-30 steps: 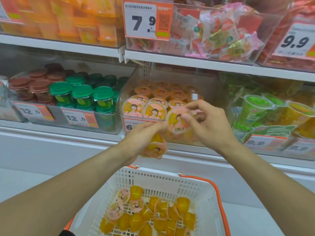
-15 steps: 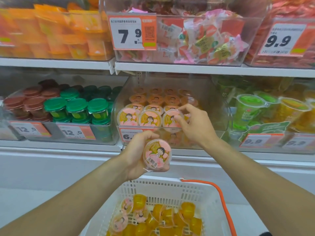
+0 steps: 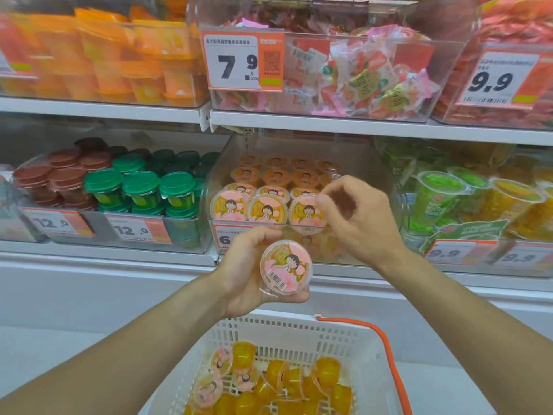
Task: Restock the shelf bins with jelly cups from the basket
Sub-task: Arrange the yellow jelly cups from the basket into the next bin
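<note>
Holding one jelly cup (image 3: 285,265) lid-up, the left hand (image 3: 248,274) cradles it between curled fingers and thumb, in front of the shelf edge and above the white basket (image 3: 299,333) with its orange handle (image 3: 386,351). Right hand (image 3: 356,223): loosely curled, grasping nothing, fingertips (image 3: 321,199) at the rim of the rightmost front-row cup (image 3: 306,212) in the clear shelf bin (image 3: 386,187); whether they touch that cup cannot be told. Bin contents: rows of matching peach-lidded cups, front row three across, more behind and below. Basket contents: a loose heap of yellow jelly cups (image 3: 269,384), some tipped on their sides. Risks, as judged: the bin's top layer looks nearly full, so a further cup set on the front row could slide over the low front wall and drop; nudging the seated cup while squaring it could tilt its neighbours; the held cup rests in a shallow hold and could slip if the left hand relaxes. Legible writing: price tag (image 3: 242,64) on the upper bin reads "7.9" with a QR code and small characters not readable; upper right tag (image 3: 496,79) reads "9.9"; two tags (image 3: 137,230) below the green-lidded cups (image 3: 140,187) read "12.0"; tags at lower right read "9.9"; the jelly bin's own tag (image 3: 227,239) shows a "6", the rest hidden by the left hand. Held cup's lid carries a cartoon child figure and a barcode sticker; no brand name legible.
</note>
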